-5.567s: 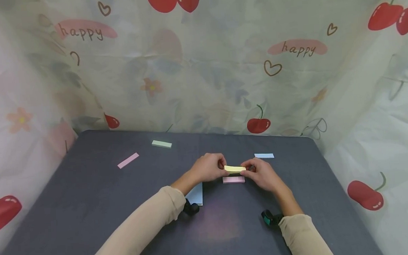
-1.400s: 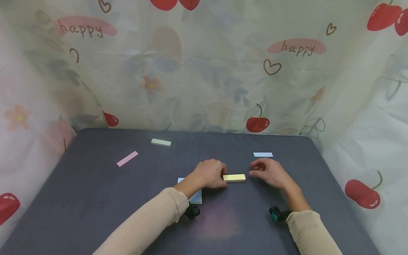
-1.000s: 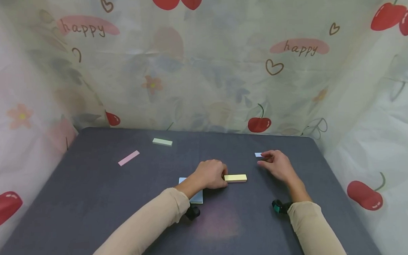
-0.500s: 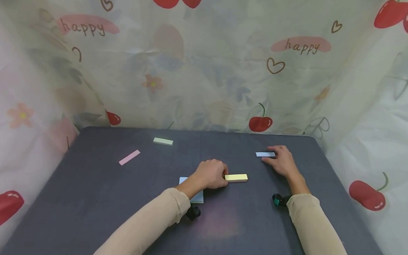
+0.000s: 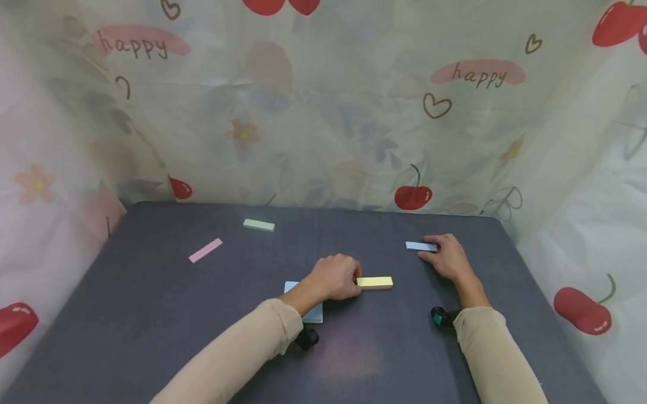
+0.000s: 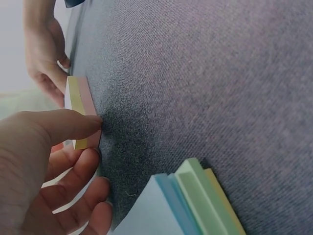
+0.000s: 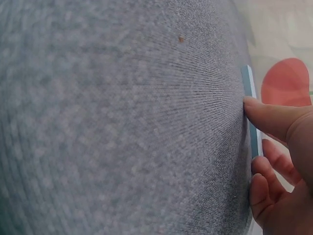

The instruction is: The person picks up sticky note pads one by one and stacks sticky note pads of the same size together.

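Observation:
A yellow sticky-note strip pad point(image 5: 377, 283) lies on top of a pink strip pad point(image 6: 87, 97), edges lined up, near the middle of the table. My left hand point(image 5: 334, 277) pinches the left end of this stack, thumb on the near side and fingers on the far side. At the back right, my right hand point(image 5: 447, 258) holds the right end of a light blue strip pad point(image 5: 417, 245) between thumb and fingers. In the right wrist view the blue pad point(image 7: 248, 78) stays low against the cloth.
Under my left forearm sits a stack of larger pads point(image 5: 314, 314), light blue on top, with green and yellow layers in the left wrist view. A pink strip point(image 5: 205, 251) and a pale green strip point(image 5: 259, 225) lie at the back left. A printed curtain point(image 5: 321, 136) hangs behind the table.
Both hands earlier held the yellow pad above the pink one; now it rests on it. My right hand has let go, moved back and right, and taken the blue strip, which has turned slightly.

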`<control>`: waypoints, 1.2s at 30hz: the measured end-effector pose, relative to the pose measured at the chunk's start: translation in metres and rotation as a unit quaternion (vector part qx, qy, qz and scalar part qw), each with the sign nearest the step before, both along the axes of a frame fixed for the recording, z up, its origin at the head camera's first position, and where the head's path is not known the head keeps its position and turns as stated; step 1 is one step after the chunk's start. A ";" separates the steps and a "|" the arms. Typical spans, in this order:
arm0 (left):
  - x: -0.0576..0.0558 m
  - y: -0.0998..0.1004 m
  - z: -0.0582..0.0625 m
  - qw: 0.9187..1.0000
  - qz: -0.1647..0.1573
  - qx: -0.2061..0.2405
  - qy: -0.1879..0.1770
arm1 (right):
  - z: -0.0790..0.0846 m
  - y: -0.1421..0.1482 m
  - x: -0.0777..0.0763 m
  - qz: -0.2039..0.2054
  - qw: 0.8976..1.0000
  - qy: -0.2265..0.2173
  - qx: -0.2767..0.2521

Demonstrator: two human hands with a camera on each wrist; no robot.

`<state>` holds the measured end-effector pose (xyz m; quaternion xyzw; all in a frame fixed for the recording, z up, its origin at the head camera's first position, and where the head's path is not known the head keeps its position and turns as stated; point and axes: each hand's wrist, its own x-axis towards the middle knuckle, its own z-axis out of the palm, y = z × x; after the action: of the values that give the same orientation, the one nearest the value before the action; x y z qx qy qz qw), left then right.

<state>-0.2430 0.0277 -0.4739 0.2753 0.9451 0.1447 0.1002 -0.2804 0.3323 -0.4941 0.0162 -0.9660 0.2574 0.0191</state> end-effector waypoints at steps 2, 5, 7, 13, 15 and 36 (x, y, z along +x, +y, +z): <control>0.001 0.000 0.000 1.000 0.007 0.003 -0.005 | -0.001 -0.001 0.000 0.003 1.000 0.005 -0.005; 0.002 0.000 0.000 1.000 0.019 0.010 -0.013 | -0.001 -0.002 0.001 0.006 1.000 0.005 -0.010; 0.002 0.000 0.001 0.999 0.023 0.014 -0.016 | -0.001 -0.002 0.002 0.007 1.000 0.004 -0.008; 0.004 0.002 0.003 0.999 0.025 0.018 -0.014 | -0.001 -0.001 0.004 0.004 1.000 0.002 0.011; 0.005 0.001 0.003 0.999 0.025 0.018 -0.014 | 0.000 -0.001 0.005 0.008 1.000 0.006 0.016; 0.006 0.003 0.001 0.999 0.034 0.015 -0.015 | 0.013 -0.019 0.019 0.026 0.998 -0.033 -0.045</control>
<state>-0.2369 0.0306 -0.4733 0.2422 0.9500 0.1667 0.1051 -0.2617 0.3134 -0.4809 0.0316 -0.9529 0.3010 -0.0188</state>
